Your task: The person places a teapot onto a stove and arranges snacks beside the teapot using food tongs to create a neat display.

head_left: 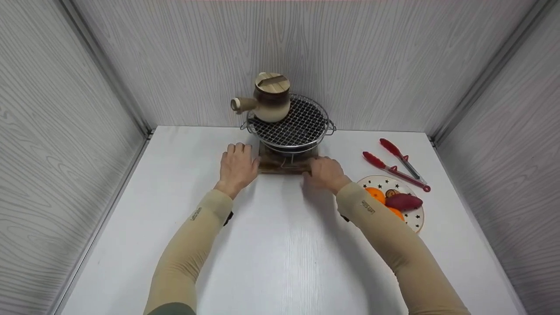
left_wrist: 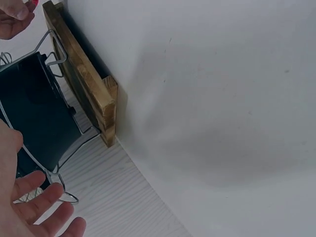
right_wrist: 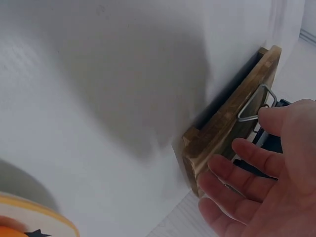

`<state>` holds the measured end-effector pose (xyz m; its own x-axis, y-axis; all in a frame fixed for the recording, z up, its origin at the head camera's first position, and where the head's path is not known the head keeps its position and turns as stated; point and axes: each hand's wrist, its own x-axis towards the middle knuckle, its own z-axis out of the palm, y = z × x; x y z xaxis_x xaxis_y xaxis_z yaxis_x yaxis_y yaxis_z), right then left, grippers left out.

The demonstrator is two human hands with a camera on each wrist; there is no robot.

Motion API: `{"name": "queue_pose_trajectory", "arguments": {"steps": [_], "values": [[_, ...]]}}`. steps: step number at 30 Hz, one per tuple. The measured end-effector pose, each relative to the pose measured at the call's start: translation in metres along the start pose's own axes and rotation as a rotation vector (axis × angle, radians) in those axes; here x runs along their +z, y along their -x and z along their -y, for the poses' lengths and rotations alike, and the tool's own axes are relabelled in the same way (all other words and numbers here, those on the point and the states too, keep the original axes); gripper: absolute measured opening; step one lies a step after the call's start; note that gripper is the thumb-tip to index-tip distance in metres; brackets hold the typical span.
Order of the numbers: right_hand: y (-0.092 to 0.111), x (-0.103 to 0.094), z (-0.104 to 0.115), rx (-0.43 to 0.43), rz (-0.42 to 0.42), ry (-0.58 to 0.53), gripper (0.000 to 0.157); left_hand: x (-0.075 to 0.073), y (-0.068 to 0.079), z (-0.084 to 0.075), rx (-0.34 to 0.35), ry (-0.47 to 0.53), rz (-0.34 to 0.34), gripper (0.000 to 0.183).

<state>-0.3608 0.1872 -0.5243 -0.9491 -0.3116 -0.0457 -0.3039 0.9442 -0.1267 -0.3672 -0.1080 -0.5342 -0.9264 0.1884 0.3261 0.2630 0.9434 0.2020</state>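
Observation:
A round wire-mesh grill (head_left: 308, 124) on a dark stove body stands on a wooden base board (head_left: 284, 169) near the back wall. On the grill's left side sits a brown-and-cream side-handled pot (head_left: 272, 105) with a wooden lid. My left hand (head_left: 236, 167) is beside the board's left edge; its fingers are extended and spread in the left wrist view. At the front right corner of the board (right_wrist: 232, 111) is my right hand (right_wrist: 266, 173), its fingers loosely bent with no grip visible. Whether its fingertips touch the wood, I cannot tell.
Red-tipped tongs (head_left: 397, 170) lie at the right of the white table (head_left: 280, 245). In front of them, partly behind my right sleeve, a star-patterned plate (head_left: 419, 218) bears oranges (head_left: 375, 195) and a purple sweet potato (head_left: 404, 202). Grey wood-grain walls (head_left: 188, 57) enclose the table.

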Motion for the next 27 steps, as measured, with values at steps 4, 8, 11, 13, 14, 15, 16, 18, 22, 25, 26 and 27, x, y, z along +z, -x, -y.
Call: {"name": "queue_pose_trajectory", "arguments": {"steps": [4, 8, 11, 13, 14, 15, 16, 18, 22, 25, 26, 27], "values": [[0.002, -0.011, -0.007, 0.034, 0.023, -0.011, 0.045, 0.004, 0.003, -0.002, 0.011, -0.020, 0.041, 0.052], [0.004, -0.017, -0.018, 0.051, 0.013, -0.007, 0.047, 0.010, 0.005, -0.005, 0.034, -0.044, 0.078, 0.052], [0.006, -0.021, -0.027, 0.051, -0.003, 0.001, 0.047, 0.015, 0.006, -0.008, 0.051, -0.050, 0.094, 0.052], [0.008, -0.023, -0.033, 0.061, -0.006, 0.001, 0.047, 0.019, 0.007, -0.010, 0.061, -0.046, 0.092, 0.052], [0.009, -0.024, -0.036, 0.069, -0.006, -0.004, 0.048, 0.021, 0.007, -0.011, 0.065, -0.043, 0.091, 0.053], [0.009, -0.025, -0.039, 0.074, -0.007, -0.008, 0.049, 0.023, 0.007, -0.012, 0.068, -0.038, 0.092, 0.053], [0.010, -0.026, -0.042, 0.081, -0.008, -0.012, 0.051, 0.025, 0.008, -0.013, 0.071, -0.032, 0.091, 0.054], [0.012, -0.028, -0.048, 0.092, -0.010, -0.025, 0.053, 0.028, 0.008, -0.015, 0.071, -0.025, 0.097, 0.055], [0.015, -0.033, -0.060, 0.103, -0.024, -0.038, 0.055, 0.032, 0.007, -0.019, 0.062, -0.015, 0.129, 0.055], [0.018, -0.036, -0.071, 0.117, -0.031, -0.046, 0.055, 0.035, 0.006, -0.023, 0.064, -0.012, 0.148, 0.054], [0.019, -0.037, -0.075, 0.125, -0.031, -0.047, 0.056, 0.036, 0.006, -0.024, 0.067, -0.011, 0.152, 0.053], [0.020, -0.038, -0.079, 0.134, -0.032, -0.050, 0.056, 0.037, 0.005, -0.025, 0.072, -0.012, 0.153, 0.052]]}}
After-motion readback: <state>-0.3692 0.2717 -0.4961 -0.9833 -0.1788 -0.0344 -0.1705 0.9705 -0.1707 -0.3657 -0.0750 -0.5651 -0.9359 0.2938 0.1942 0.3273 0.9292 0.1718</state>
